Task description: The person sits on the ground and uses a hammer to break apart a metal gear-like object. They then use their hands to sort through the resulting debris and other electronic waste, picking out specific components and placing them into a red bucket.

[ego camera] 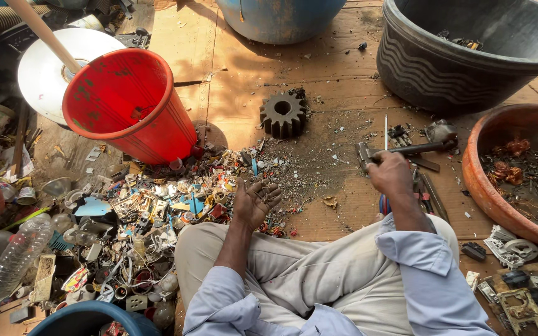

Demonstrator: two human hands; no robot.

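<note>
A person sits cross-legged on a cardboard-covered floor, seen from above. The right hand (390,174) is closed around the handle of a hammer (406,149), whose head lies low over the grit-strewn floor. The left hand (254,202) rests palm up and open, cupping a few small metal bits, just beside a heap of mixed scrap (157,211). A tipped red bucket (129,106) sits behind the heap, a dark gear wheel (283,114) lies between the hands farther out, and a brown bowl (487,186) of copper scraps stands to the right. Likely risks: a struck piece flying off, or loose bits spilling from the open palm.
</note>
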